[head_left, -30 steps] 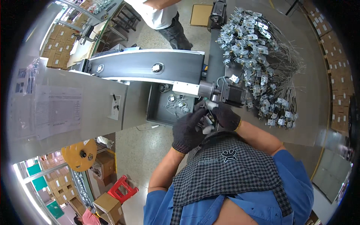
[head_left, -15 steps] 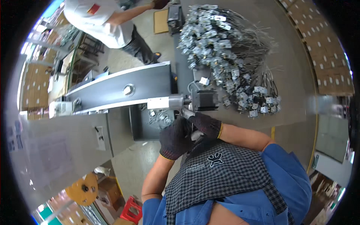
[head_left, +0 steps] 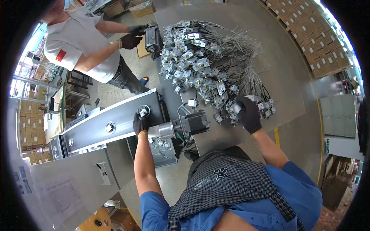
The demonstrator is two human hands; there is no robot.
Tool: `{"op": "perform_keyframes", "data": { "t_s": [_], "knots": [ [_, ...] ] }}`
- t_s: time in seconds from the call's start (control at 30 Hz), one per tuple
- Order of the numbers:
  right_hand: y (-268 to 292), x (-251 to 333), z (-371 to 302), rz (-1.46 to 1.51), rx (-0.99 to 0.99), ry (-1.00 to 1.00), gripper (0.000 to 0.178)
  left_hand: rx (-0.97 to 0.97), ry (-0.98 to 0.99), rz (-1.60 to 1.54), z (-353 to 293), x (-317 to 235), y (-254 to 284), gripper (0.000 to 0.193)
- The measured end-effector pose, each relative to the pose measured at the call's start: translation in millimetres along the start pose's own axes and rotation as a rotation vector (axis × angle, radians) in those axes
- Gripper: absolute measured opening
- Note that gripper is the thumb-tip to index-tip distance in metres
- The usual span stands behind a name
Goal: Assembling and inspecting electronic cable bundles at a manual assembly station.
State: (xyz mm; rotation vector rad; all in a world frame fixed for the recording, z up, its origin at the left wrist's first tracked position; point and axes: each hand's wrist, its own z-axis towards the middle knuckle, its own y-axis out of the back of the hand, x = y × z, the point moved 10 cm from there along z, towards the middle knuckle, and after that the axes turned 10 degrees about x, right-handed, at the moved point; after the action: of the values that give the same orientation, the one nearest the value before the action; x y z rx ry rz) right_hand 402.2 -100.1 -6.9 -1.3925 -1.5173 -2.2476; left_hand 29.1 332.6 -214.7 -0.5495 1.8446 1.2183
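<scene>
On the conveyor belt (head_left: 90,129), my gloved left hand (head_left: 141,124) has its fingers closed at a small silvery metal part (head_left: 143,111) with its cable coiled round it. My right hand (head_left: 249,115), also in a dark glove, reaches to the near edge of a large heap of metal parts with wires (head_left: 187,57). A pale patch shows at its fingertips; whether they grip a part is not clear. One loose metal part (head_left: 192,102) lies on the table between my hands, beside the conveyor's motor (head_left: 195,123).
Another coiled part (head_left: 110,127) rests farther along the belt. Below the conveyor a grey bin (head_left: 163,158) contains wired parts. Across the conveyor a co-worker in a white shirt (head_left: 90,42) has gloved hands by a dark machine housing (head_left: 153,38). Stacked cartons (head_left: 308,34) line the right side.
My hands were together near the conveyor's motor; now the left is over the belt and the right at the heap. A coiled part has shifted left along the belt. The view has turned.
</scene>
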Motion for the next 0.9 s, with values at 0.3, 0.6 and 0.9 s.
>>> {"op": "perform_keyframes", "data": {
  "t_s": [0.3, 0.6, 0.9],
  "knots": [
    [-192, -67, 58, 0.168, 0.641, -0.238, 0.043, 0.036, -0.087, -0.447, -102, -96, -31, 0.047],
    [-271, -68, 108, 0.149, 0.821, -0.116, 0.044, -0.134, -0.088, -0.486, -193, -99, 6, 0.039],
    [-88, 5, 65, 1.398, 0.268, -0.048, 0.025, 0.151, 0.009, -0.651, -259, -198, -32, 0.042]
  ]
}}
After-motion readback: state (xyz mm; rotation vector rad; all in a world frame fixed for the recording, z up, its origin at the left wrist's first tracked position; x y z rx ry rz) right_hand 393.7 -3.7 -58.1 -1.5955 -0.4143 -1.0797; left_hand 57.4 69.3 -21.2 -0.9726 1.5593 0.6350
